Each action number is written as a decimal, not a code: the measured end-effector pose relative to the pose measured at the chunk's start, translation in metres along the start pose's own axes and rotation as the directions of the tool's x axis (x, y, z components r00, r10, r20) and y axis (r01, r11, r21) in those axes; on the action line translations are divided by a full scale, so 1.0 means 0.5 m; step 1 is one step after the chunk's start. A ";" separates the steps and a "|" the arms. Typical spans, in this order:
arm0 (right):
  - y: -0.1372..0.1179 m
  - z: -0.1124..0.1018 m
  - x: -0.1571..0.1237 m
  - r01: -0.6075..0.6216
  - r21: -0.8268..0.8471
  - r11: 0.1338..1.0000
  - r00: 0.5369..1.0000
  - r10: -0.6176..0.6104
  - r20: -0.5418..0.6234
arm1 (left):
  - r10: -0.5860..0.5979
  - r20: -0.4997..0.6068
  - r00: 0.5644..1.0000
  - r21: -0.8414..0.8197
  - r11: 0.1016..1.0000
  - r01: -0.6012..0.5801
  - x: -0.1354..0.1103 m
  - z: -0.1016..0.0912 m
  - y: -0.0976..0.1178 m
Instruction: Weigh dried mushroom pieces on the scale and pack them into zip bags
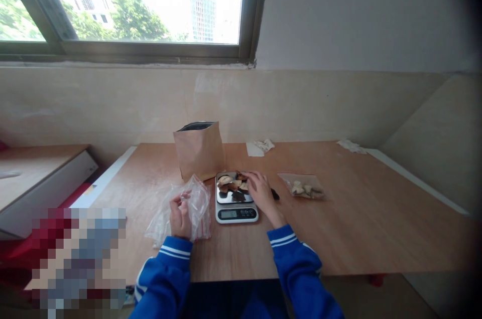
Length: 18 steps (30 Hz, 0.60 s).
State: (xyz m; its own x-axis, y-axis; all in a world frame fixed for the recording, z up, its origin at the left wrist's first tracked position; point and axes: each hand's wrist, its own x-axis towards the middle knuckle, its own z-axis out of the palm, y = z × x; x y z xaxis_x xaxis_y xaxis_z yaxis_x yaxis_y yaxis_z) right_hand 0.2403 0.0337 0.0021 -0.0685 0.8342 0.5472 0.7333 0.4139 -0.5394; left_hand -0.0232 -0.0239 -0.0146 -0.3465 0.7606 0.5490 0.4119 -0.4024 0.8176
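Observation:
A small white digital kitchen scale (237,214) stands on the table in front of me, its display facing me. Brown and pale dried slices (231,186) are heaped on its metal plate. My right hand (259,188) reaches over the heap from the right, its curved fingers closed on some of the slices. To the left of the scale, my left hand (181,214) has its fingers curled on a clear plastic zip bag (199,203). More clear plastic lies crumpled under and around that hand.
Behind the scale stands an open brown paper pouch (199,151). A zip bag of pale pieces (307,188) lies to the right, and a dark piece (275,194) rests beside the scale. Crumpled tissue (263,146) sits near the wall. At left is another table (41,158).

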 end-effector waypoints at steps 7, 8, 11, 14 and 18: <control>0.032 0.020 0.030 -0.048 0.197 0.979 0.995 0.029 0.097 | 0.007 -0.002 1.000 0.034 0.999 -0.006 0.004 -0.001 0.005; 0.034 0.025 0.030 -0.062 0.229 0.971 0.996 0.044 0.084 | 0.004 0.002 1.000 0.042 0.999 -0.004 0.004 -0.001 0.006; 0.040 0.033 0.023 -0.106 0.315 0.943 0.994 0.109 0.008 | 0.002 0.007 1.000 0.058 0.998 -0.002 0.004 -0.001 0.009; 0.050 0.023 0.007 -0.138 0.317 0.938 0.978 0.180 -0.109 | 0.016 0.002 1.000 0.054 0.998 -0.016 0.005 -0.001 0.011; 0.075 -0.012 -0.024 -0.188 0.043 0.981 0.964 0.193 -0.182 | 0.025 -0.001 1.000 0.061 0.998 -0.025 0.006 -0.001 0.012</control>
State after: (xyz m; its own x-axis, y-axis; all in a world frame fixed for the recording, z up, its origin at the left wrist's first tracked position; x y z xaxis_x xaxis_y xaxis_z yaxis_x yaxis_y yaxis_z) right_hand 0.2725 0.0368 -0.0208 0.1985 0.8177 0.5403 0.7032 0.2652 -0.6597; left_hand -0.0221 -0.0245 -0.0080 -0.3364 0.7498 0.5697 0.4713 -0.3897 0.7912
